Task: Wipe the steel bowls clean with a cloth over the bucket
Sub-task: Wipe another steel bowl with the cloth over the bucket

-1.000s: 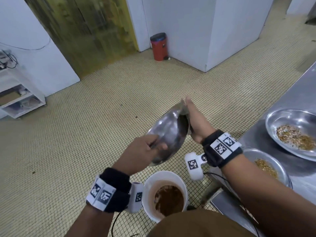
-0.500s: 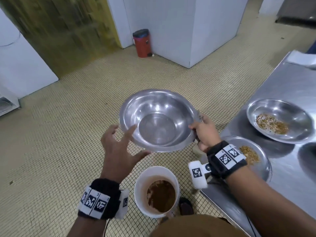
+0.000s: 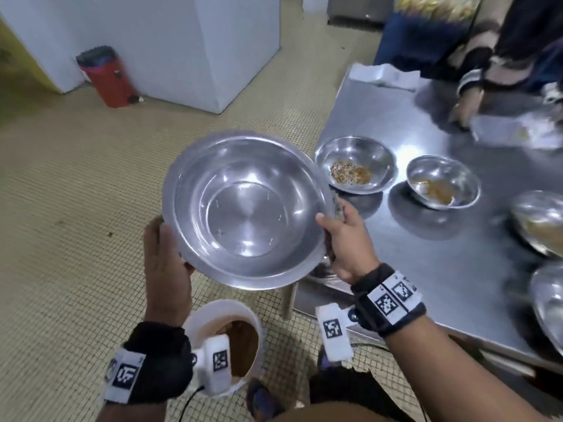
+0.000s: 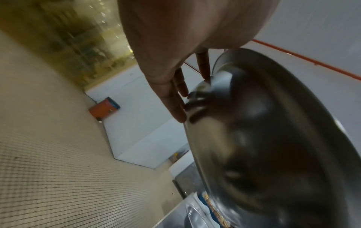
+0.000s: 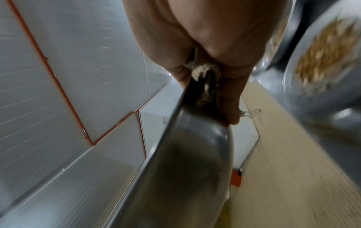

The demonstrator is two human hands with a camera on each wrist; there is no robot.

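Observation:
I hold a large, clean-looking steel bowl (image 3: 246,208) upright in the air, to the left of the steel table. My right hand (image 3: 342,236) grips its right rim, thumb on top. In the right wrist view a crumpled pale cloth (image 5: 203,72) is pinched against the rim of the bowl (image 5: 185,169) under that hand (image 5: 224,86). My left hand (image 3: 163,254) lies flat against the bowl's left outer wall; its straight fingers (image 4: 175,100) touch the bowl (image 4: 263,131) from outside. A white bucket (image 3: 195,324) with brown waste stands on the floor below.
The steel table (image 3: 426,233) carries two small bowls with crumbs (image 3: 355,166) (image 3: 443,182) and more bowls at the right edge (image 3: 542,226). Another person's hand (image 3: 466,108) works at the table's far side. A red bin (image 3: 106,77) stands by a white pillar (image 3: 182,41).
The bowl was tipped over the bucket, then turned upright and moved right toward the table. My left hand let go of it, then came back flat against its left side.

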